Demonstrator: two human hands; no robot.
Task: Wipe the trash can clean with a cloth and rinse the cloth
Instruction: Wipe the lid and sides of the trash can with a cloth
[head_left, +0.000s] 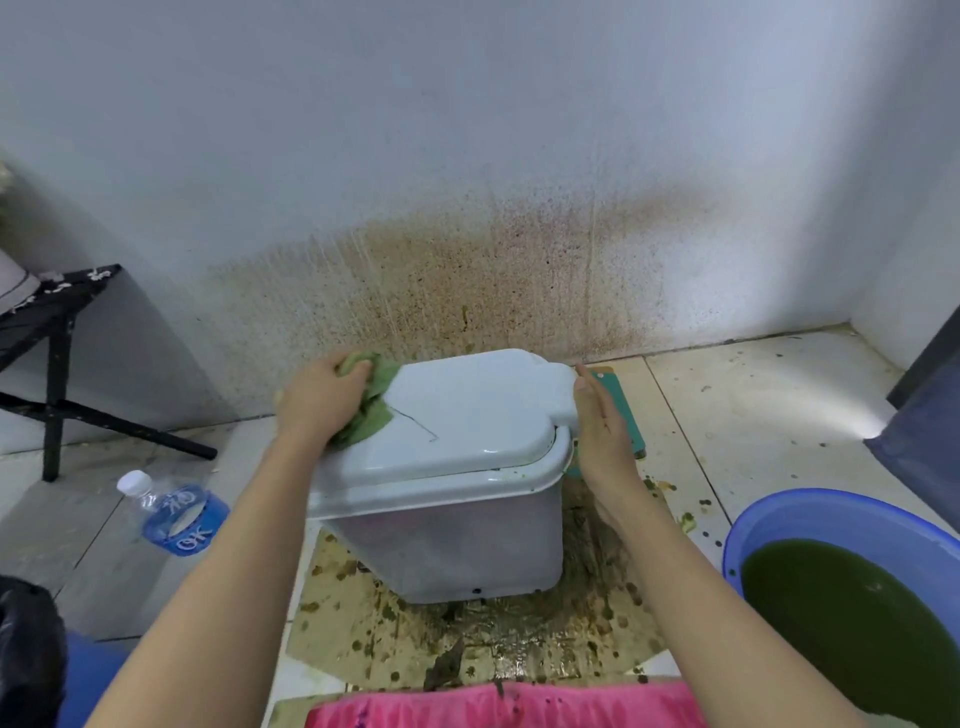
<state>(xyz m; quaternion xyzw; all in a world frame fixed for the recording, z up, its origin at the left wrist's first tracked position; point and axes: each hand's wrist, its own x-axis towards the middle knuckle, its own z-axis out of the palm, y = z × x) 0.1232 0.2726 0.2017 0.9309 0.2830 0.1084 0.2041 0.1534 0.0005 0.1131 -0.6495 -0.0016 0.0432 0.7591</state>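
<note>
While the blue basin (769, 519) of murky green water sits close at 4 o'clock, the trash can (452, 545) is dead centre. The left hand (317, 400) is scrunching a green cloth (376, 410) on its lid (467, 410) at 9 o'clock, and the right hand (605, 431) is flat and straight-fingered against the lid's 3 o'clock edge.

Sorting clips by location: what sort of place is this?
Likely an indoor utility or cleaning corner: splattered tile floor, a stained wall, and a basin of murky green water beside the bin.
</note>
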